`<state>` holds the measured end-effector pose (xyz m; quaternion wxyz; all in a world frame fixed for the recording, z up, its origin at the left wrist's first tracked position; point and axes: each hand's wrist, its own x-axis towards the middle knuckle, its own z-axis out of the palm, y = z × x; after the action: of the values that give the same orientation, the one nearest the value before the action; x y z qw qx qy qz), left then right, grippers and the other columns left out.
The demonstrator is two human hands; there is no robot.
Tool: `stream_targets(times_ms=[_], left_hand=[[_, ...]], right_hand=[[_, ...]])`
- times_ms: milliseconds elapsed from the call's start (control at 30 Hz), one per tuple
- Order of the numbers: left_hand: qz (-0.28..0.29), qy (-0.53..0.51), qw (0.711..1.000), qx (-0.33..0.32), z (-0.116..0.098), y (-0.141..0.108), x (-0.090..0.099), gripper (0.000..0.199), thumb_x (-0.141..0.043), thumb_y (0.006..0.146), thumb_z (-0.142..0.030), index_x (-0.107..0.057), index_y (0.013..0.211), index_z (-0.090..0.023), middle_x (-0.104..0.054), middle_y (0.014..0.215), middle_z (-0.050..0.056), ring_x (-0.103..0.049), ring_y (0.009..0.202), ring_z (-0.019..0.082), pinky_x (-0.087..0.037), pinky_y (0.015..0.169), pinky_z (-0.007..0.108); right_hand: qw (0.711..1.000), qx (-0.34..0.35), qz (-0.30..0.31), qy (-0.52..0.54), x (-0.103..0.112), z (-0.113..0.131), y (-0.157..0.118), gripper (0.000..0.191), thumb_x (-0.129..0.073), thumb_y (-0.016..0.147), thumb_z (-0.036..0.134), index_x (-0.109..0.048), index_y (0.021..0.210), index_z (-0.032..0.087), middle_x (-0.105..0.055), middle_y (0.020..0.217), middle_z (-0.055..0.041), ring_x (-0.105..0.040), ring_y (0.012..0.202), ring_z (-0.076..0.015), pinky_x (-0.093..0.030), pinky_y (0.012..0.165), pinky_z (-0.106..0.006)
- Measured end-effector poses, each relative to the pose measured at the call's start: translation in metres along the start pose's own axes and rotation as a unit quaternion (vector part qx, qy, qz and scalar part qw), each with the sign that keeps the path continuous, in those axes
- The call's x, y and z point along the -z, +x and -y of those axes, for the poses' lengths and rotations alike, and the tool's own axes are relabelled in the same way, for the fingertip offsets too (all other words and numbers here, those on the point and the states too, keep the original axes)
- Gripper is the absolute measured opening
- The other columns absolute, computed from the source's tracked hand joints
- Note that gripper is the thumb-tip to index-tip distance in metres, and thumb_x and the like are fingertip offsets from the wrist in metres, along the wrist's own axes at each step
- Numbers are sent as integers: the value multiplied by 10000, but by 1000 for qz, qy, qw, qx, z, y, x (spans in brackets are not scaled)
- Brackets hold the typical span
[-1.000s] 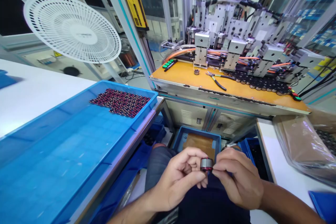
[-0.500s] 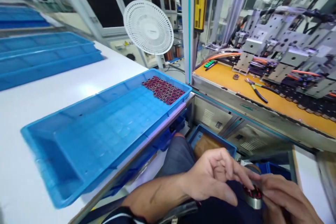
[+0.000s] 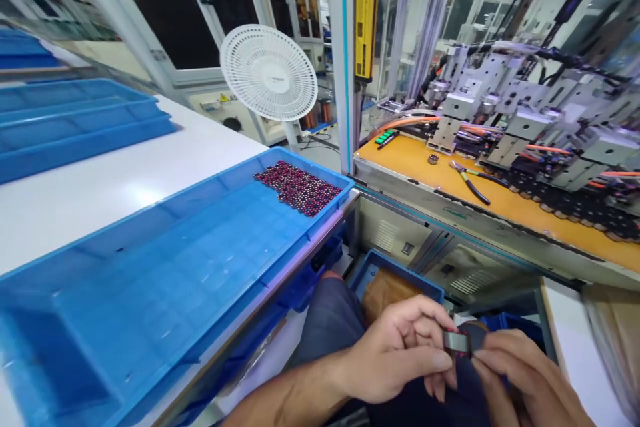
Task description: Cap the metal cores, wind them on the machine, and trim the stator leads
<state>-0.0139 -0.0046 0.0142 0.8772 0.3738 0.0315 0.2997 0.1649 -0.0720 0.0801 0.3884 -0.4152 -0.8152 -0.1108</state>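
Part [image 3: 457, 341] sits between the two hands, above the lap [image 3: 425, 407], with its grey band turned side-on. The band runs longer from left to right, its right end dipping slightly, and red bits show along its top and bottom edges, so the axis through it seems roughly upright in view (the exact tilt is too fine to read).

Leftward, the near rim of the tray [image 3: 200, 260] stands well apart from the hands. The bin [image 3: 407, 267] lies low beyond them, and the front edge of the orange bench [image 3: 400, 153] is farther and higher. A white table [image 3: 575, 340] edges the right side; open space surrounds the part above.

The left hand [image 3: 395, 347] has thumb and forefinger closed about the part's left end. The right hand [image 3: 530, 373] brings its fingertips nearly together just beside the right end; whether they grip anything, I cannot tell.
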Motion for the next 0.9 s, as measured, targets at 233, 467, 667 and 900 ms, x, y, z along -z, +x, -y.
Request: stream_targets(times_ms=[233, 467, 667, 900], left_hand=[[-2, -24, 990, -137, -7, -4, -5, 418, -939, 590, -167, -535, 695, -149, -668, 1114, 14, -709, 985, 178, -596, 828, 294], [10, -53, 999, 8, -6, -1, -4, 503, -838, 704, -520, -655, 979, -140, -718, 920, 60, -715, 866, 160, -532, 768, 230], [-1, 15, 1000, -11, -1, -5, -6, 200, -709, 898, -267, -564, 998, -174, -655, 666, -37, -646, 523, 60, -497, 529, 125], [29, -80, 981, -177, -7, 3, -8, 388, -880, 653, -42, -621, 899, -195, -697, 1147, 3, -711, 1089, 191, -588, 848, 279]], right_hand=[[995, -85, 17, 38, -2, 5, 7, 189, -593, 853, 44, -607, 983, 181, -683, 764, -21, -686, 640, -125, -596, 586, -195], [997, -2, -5, 76, -1, 15, 27, 143, -516, 998, 156, -584, 875, 178, -673, 690, 5, -632, 574, -91, -547, 594, -196], [999, -4, 20, 47, 1, 10, 25, 130, -530, 992, 146, -602, 887, 170, -686, 706, -11, -655, 603, -100, -553, 598, -198], [996, -41, 75, 13, 7, -2, 7, 151, -626, 870, 112, -619, 1007, 176, -690, 795, -37, -706, 690, -142, -595, 618, -196]])
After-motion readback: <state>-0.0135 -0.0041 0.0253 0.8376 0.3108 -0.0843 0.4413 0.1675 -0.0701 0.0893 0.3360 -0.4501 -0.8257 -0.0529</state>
